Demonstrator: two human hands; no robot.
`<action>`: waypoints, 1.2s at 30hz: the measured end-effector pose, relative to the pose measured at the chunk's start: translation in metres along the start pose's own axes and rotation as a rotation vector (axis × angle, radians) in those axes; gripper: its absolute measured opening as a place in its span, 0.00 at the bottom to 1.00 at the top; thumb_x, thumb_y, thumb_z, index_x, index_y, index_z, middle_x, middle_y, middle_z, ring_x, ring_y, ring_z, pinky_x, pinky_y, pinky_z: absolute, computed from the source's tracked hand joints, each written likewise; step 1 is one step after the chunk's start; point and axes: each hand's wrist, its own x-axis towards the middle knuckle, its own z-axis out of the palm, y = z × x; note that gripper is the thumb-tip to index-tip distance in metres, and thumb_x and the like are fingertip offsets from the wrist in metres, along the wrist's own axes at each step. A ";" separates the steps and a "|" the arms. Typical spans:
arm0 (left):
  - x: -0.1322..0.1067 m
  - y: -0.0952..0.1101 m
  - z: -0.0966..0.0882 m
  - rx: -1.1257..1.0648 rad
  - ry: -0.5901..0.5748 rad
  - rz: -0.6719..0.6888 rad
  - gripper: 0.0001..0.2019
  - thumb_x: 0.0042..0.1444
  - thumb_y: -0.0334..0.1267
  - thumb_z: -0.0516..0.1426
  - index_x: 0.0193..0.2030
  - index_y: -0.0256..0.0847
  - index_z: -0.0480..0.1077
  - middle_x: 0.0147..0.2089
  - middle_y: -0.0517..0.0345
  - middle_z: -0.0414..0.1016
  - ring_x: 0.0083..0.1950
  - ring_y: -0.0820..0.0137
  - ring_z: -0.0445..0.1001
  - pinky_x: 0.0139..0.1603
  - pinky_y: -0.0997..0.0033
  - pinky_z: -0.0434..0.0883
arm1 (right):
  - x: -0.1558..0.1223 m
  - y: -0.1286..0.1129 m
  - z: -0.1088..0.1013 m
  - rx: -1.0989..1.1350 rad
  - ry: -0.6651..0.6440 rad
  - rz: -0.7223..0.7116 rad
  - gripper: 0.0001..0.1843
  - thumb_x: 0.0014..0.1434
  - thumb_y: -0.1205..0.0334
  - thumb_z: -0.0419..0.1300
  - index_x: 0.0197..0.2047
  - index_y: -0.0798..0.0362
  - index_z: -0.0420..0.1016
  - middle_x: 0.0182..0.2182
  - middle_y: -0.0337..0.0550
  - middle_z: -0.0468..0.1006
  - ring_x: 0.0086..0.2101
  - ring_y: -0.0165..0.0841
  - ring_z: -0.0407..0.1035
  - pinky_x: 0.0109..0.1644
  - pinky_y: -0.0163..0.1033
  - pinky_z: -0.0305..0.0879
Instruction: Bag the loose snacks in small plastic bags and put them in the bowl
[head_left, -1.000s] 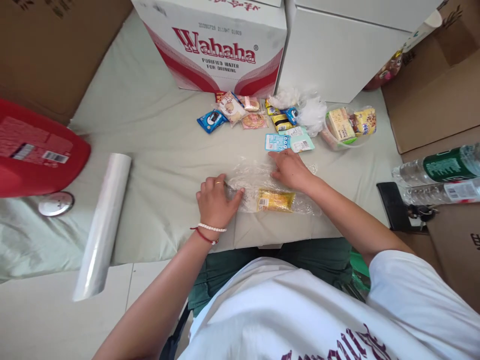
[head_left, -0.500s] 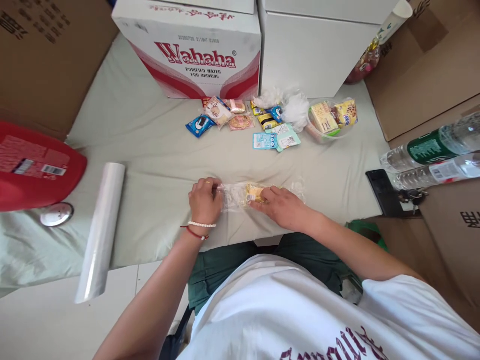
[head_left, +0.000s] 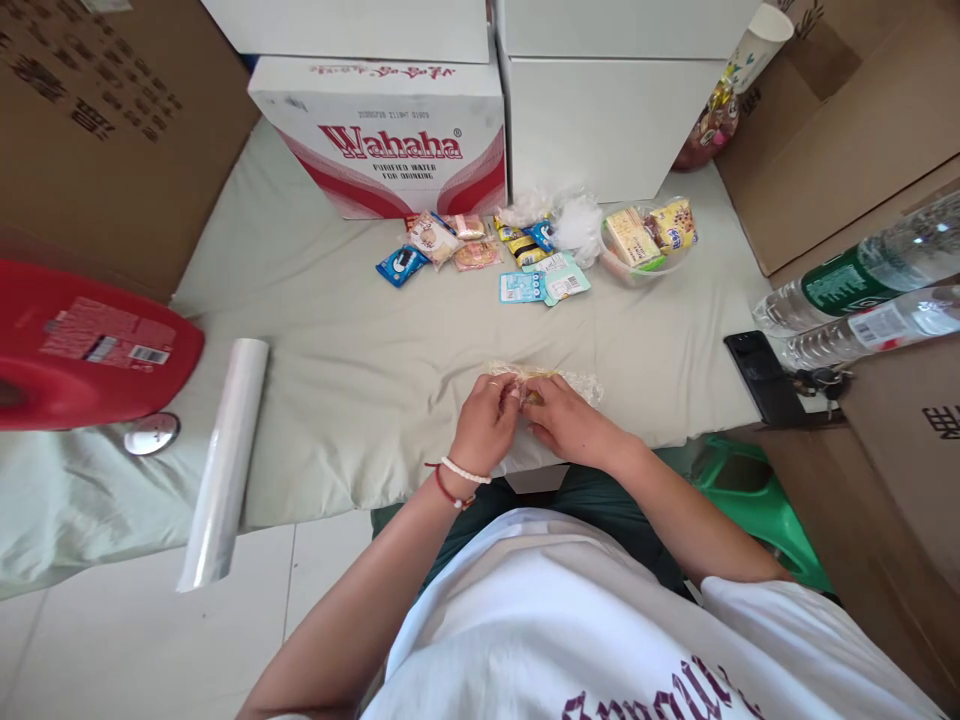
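Both of my hands meet near the front edge of the pale green cloth-covered surface (head_left: 337, 330). My left hand (head_left: 486, 425), with a ring and red and white bracelets, and my right hand (head_left: 564, 423) are closed together on a yellow snack packet wrapped in clear plastic film (head_left: 541, 385). Only a bit of yellow and some crinkled film show between and beyond my fingers. A roll of clear film (head_left: 225, 462) lies to the left, its near end hanging over the edge.
Several small snack packets (head_left: 480, 255) and a clear bowl of snacks (head_left: 649, 245) lie in front of a Wahaha water box (head_left: 390, 135) and white boxes. A red container (head_left: 90, 345), water bottles (head_left: 862, 295), a black phone (head_left: 761, 375), and cardboard boxes surround the surface.
The film lay spread flat around the yellow packet; my hands folded it over and came together, bunching it tightly around the packet. The view also shifted.
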 end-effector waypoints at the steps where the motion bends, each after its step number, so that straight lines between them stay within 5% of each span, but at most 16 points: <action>1: -0.002 0.001 0.006 0.090 -0.003 0.060 0.17 0.66 0.36 0.50 0.58 0.39 0.71 0.53 0.43 0.75 0.55 0.59 0.76 0.60 0.53 0.74 | -0.007 0.003 0.000 0.075 0.037 -0.016 0.15 0.69 0.67 0.58 0.56 0.51 0.79 0.60 0.53 0.72 0.59 0.44 0.66 0.65 0.53 0.67; 3: -0.008 0.001 0.014 0.256 -0.023 0.147 0.24 0.63 0.31 0.50 0.66 0.36 0.67 0.58 0.39 0.72 0.60 0.55 0.73 0.63 0.50 0.72 | -0.023 0.012 0.004 0.203 0.156 0.054 0.16 0.72 0.64 0.54 0.59 0.48 0.77 0.60 0.52 0.73 0.57 0.41 0.70 0.62 0.51 0.71; 6: -0.018 0.004 0.019 0.481 -0.073 0.168 0.33 0.59 0.28 0.51 0.72 0.37 0.61 0.66 0.36 0.68 0.64 0.51 0.69 0.60 0.49 0.72 | -0.044 0.027 0.013 0.147 0.399 0.410 0.20 0.71 0.57 0.56 0.64 0.47 0.74 0.60 0.54 0.71 0.53 0.43 0.73 0.54 0.52 0.76; 9: -0.025 0.010 0.022 0.630 -0.101 0.138 0.34 0.61 0.28 0.50 0.76 0.37 0.56 0.70 0.34 0.67 0.63 0.49 0.69 0.55 0.50 0.73 | -0.057 0.036 0.018 -0.023 0.433 0.565 0.18 0.65 0.55 0.63 0.56 0.50 0.78 0.55 0.57 0.72 0.52 0.50 0.70 0.54 0.59 0.75; 13: -0.026 0.014 0.026 0.713 -0.099 0.140 0.32 0.65 0.28 0.47 0.76 0.35 0.56 0.71 0.34 0.67 0.63 0.50 0.70 0.51 0.51 0.73 | -0.050 0.029 -0.002 0.072 0.380 0.486 0.06 0.65 0.58 0.61 0.42 0.50 0.78 0.44 0.51 0.76 0.45 0.45 0.70 0.53 0.53 0.72; 18: -0.026 0.012 0.031 0.737 -0.097 0.176 0.28 0.67 0.28 0.44 0.74 0.31 0.61 0.72 0.31 0.67 0.65 0.48 0.72 0.51 0.49 0.73 | 0.010 0.004 -0.028 0.217 0.294 0.430 0.02 0.66 0.63 0.59 0.40 0.50 0.73 0.36 0.41 0.75 0.37 0.35 0.70 0.44 0.39 0.67; 24: -0.049 0.001 0.017 0.574 -0.127 0.325 0.26 0.63 0.33 0.55 0.68 0.31 0.67 0.74 0.29 0.64 0.77 0.47 0.62 0.72 0.41 0.63 | 0.079 -0.010 0.000 -0.142 0.023 0.438 0.12 0.73 0.66 0.51 0.48 0.55 0.76 0.48 0.53 0.73 0.43 0.40 0.68 0.48 0.43 0.66; 29: -0.076 -0.046 -0.030 0.550 0.030 0.388 0.18 0.67 0.34 0.53 0.62 0.42 0.71 0.66 0.41 0.75 0.72 0.52 0.69 0.74 0.40 0.60 | 0.068 -0.020 0.019 -0.307 0.068 0.289 0.25 0.68 0.49 0.65 0.59 0.59 0.74 0.55 0.60 0.72 0.52 0.51 0.64 0.57 0.53 0.66; 32: -0.079 -0.077 -0.052 0.579 0.205 0.357 0.12 0.67 0.34 0.55 0.55 0.42 0.74 0.57 0.43 0.80 0.68 0.50 0.73 0.68 0.42 0.67 | 0.057 -0.016 0.026 -0.348 0.110 0.273 0.22 0.70 0.60 0.62 0.64 0.57 0.72 0.61 0.59 0.72 0.53 0.50 0.64 0.57 0.54 0.68; 36: -0.077 -0.092 -0.055 0.627 0.270 0.401 0.15 0.64 0.32 0.59 0.57 0.41 0.73 0.57 0.45 0.82 0.63 0.51 0.78 0.68 0.45 0.68 | 0.045 0.013 0.013 -0.258 0.248 0.239 0.22 0.74 0.67 0.51 0.66 0.52 0.74 0.62 0.54 0.76 0.56 0.47 0.67 0.61 0.54 0.68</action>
